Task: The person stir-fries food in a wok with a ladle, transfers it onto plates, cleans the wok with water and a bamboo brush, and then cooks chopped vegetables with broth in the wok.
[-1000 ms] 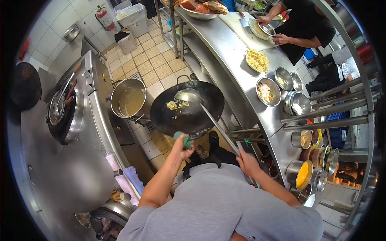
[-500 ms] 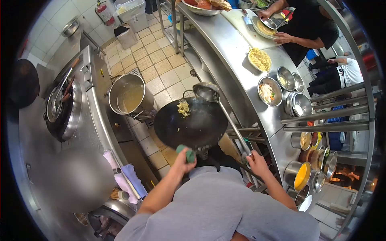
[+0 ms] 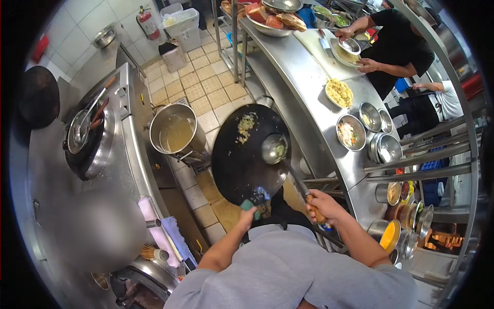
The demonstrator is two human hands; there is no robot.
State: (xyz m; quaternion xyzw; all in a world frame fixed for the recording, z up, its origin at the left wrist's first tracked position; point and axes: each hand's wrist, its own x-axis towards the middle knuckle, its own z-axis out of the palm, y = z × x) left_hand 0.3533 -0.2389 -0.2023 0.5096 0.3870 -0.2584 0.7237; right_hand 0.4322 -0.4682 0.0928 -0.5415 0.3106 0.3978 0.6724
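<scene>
A large dark wok [image 3: 242, 165] is tilted in front of me, with pale chopped food [image 3: 246, 127] toward its far side. At its near rim, my left hand [image 3: 249, 213] is closed round a green cloth [image 3: 250, 206]; the cloth hides the part of the wok under it. My right hand [image 3: 325, 206] is wrapped round the wooden handle of a long ladle [image 3: 275, 149]. The ladle's bowl is over the right side of the wok and has some food bits in it.
A tall pot of cloudy liquid [image 3: 176, 129] stands left of the wok. Along the right runs a steel counter [image 3: 309, 105] with metal bowls [image 3: 351, 132] and a dish of yellow food [image 3: 339, 93]. Across it a co-worker [image 3: 401, 41] holds a small bowl. A stove [image 3: 103, 149] is at left.
The wok has tipped more steeply and its food has spread out. The ladle bowl has moved from beyond the far rim back over the wok. The camera view has shifted a little.
</scene>
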